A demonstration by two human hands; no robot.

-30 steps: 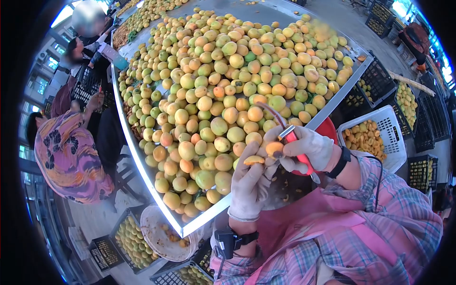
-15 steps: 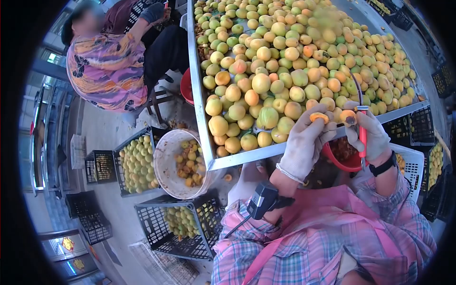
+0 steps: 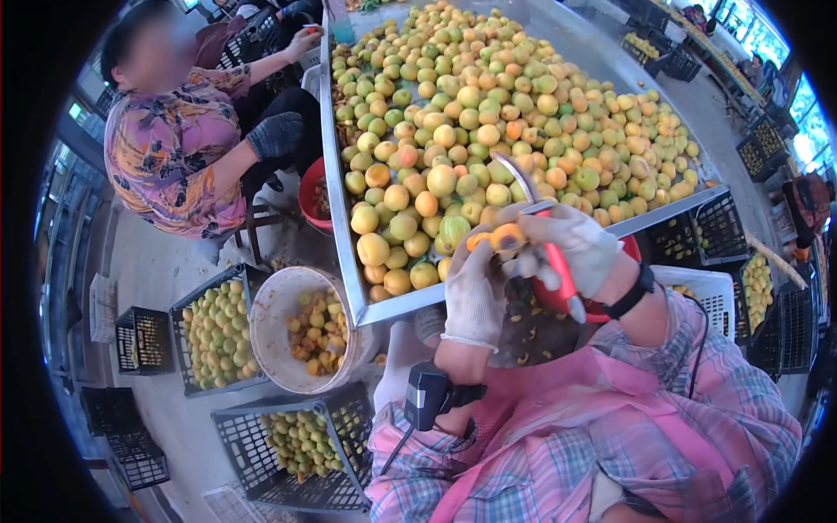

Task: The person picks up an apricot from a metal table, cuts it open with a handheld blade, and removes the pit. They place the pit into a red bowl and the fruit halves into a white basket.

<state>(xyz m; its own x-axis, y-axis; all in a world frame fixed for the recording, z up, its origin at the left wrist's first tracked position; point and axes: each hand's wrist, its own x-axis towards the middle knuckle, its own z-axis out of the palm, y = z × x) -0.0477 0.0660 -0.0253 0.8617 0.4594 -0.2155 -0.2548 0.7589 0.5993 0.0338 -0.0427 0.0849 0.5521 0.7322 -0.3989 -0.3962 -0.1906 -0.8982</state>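
In white gloves, both my hands meet above the near edge of a metal-rimmed table [image 3: 418,303] heaped with yellow-green apricots [image 3: 488,113]. My left hand [image 3: 475,292] pinches an orange apricot half [image 3: 476,242] at its fingertips. Across my right palm lies a curved knife [image 3: 558,261] with a red handle, its blade pointing up and away over the fruit. The fingers of my right hand [image 3: 580,248] are wrapped round that handle and also hold a second apricot half [image 3: 507,237] with a dark centre. The two halves are side by side, nearly touching.
A white bucket [image 3: 266,336] of cut apricots stands left of the table corner. Black crates [image 3: 235,436] of apricots sit around it. A red basin [image 3: 632,248] and a white crate [image 3: 711,292] are at right. A co-worker [image 3: 170,148] sits at left beside another red basin [image 3: 307,196].
My hands have come closer together, bringing the two apricot halves side by side. The view has shifted, so the table appears further left. The co-worker's arms have spread apart.
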